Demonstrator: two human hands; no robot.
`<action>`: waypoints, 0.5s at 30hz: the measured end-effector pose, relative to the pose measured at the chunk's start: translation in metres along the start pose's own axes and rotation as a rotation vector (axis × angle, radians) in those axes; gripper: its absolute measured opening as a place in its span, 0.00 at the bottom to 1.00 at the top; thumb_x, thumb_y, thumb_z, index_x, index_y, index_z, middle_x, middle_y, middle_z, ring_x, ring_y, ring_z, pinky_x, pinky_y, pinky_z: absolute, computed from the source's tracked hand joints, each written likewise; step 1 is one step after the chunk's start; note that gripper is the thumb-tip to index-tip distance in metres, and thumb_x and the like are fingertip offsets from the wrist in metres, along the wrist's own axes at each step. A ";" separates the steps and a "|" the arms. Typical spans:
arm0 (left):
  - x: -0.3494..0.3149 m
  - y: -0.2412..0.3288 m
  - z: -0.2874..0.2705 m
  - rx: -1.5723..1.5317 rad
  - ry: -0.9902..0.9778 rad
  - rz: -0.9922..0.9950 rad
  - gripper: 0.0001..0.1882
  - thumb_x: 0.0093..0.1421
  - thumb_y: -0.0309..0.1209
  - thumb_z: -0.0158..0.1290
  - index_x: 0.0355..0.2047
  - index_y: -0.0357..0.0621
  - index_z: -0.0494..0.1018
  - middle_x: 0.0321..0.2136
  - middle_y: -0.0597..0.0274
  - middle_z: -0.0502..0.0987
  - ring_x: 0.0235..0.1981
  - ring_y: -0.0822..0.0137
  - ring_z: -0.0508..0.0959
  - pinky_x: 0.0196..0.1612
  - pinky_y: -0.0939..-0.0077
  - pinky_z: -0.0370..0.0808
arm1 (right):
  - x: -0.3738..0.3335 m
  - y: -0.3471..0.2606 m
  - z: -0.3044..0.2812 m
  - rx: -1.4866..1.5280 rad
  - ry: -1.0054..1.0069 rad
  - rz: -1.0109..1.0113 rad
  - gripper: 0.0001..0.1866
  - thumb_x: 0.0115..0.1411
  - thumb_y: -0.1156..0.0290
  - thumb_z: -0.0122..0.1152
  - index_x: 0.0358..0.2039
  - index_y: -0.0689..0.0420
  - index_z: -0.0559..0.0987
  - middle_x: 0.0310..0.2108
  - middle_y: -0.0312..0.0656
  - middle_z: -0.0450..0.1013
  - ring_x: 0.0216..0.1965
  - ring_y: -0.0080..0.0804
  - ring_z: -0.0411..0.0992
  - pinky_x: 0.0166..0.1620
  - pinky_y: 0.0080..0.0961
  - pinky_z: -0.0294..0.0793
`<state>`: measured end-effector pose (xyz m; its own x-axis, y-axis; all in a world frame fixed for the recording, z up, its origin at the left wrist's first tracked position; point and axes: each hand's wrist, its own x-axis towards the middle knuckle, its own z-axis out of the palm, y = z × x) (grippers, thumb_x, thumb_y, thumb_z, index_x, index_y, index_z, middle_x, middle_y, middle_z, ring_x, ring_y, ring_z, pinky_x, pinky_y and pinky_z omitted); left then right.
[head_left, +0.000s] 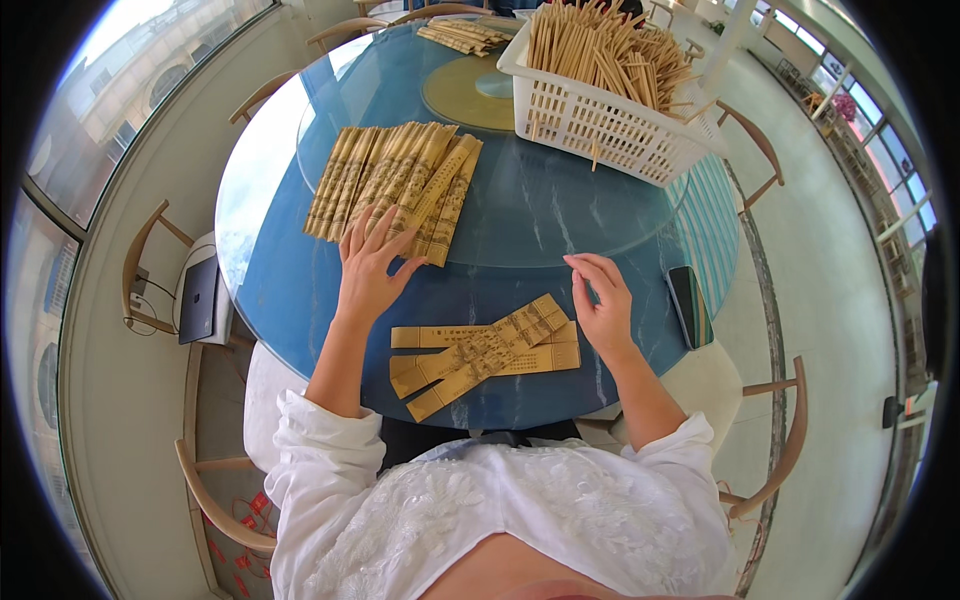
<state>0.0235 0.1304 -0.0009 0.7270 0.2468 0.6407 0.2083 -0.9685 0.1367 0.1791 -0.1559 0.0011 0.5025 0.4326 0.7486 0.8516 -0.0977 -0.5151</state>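
My left hand [375, 262] is stretched over the near edge of a wide pile of brown paper chopstick sleeves [345, 185], its fingers spread and the tips touching them. One sleeve on the pile's right side lies aslant over the others. My right hand [604, 305] is held above the table on the right, loosely curved, thumb apart from the fingers, nothing in it. Between my hands and nearer to me, several flat printed sleeves [485, 352] lie crossed over one another on the blue tabletop.
A white plastic basket [610, 125] heaped with wooden chopsticks [610, 55] stands at the far right of the round blue table [290, 310]. More sleeves [465, 36] lie at the back. A phone [689, 307] rests at the right edge. Wooden chairs surround the table; one holds a laptop [199, 300].
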 end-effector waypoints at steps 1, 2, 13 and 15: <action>-0.005 -0.006 0.004 -0.016 -0.057 0.013 0.18 0.56 0.41 0.62 0.47 0.53 0.79 0.59 0.64 0.70 0.63 0.55 0.64 0.66 0.56 0.54 | 0.020 -0.002 -0.009 -0.095 -0.037 -0.063 0.14 0.55 0.84 0.61 0.42 0.57 0.81 0.40 0.40 0.75 0.40 0.36 0.74 0.42 0.26 0.74; -0.008 -0.011 0.010 -0.041 -0.113 0.031 0.19 0.56 0.42 0.62 0.47 0.54 0.80 0.60 0.65 0.69 0.66 0.55 0.60 0.68 0.55 0.50 | 0.039 0.003 -0.017 -0.135 -0.039 -0.078 0.14 0.55 0.83 0.61 0.43 0.56 0.81 0.40 0.39 0.75 0.41 0.36 0.73 0.44 0.27 0.74; -0.009 -0.002 0.008 -0.085 0.153 0.121 0.16 0.52 0.31 0.64 0.43 0.50 0.79 0.48 0.65 0.76 0.53 0.60 0.72 0.54 0.63 0.65 | 0.275 0.177 -0.035 -0.525 -0.144 0.355 0.14 0.58 0.61 0.62 0.38 0.57 0.84 0.36 0.46 0.80 0.37 0.42 0.78 0.42 0.35 0.76; -0.010 -0.005 0.007 -0.093 0.198 0.125 0.14 0.52 0.29 0.63 0.41 0.50 0.79 0.43 0.66 0.78 0.48 0.62 0.74 0.50 0.65 0.66 | 0.300 0.207 -0.029 -0.670 -0.311 0.415 0.15 0.57 0.59 0.62 0.39 0.56 0.84 0.37 0.46 0.80 0.37 0.41 0.78 0.42 0.35 0.76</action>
<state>0.0197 0.1329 -0.0137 0.5989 0.1219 0.7915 0.0564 -0.9923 0.1101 0.5102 -0.0723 0.1309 0.8136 0.4613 0.3538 0.5649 -0.7712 -0.2934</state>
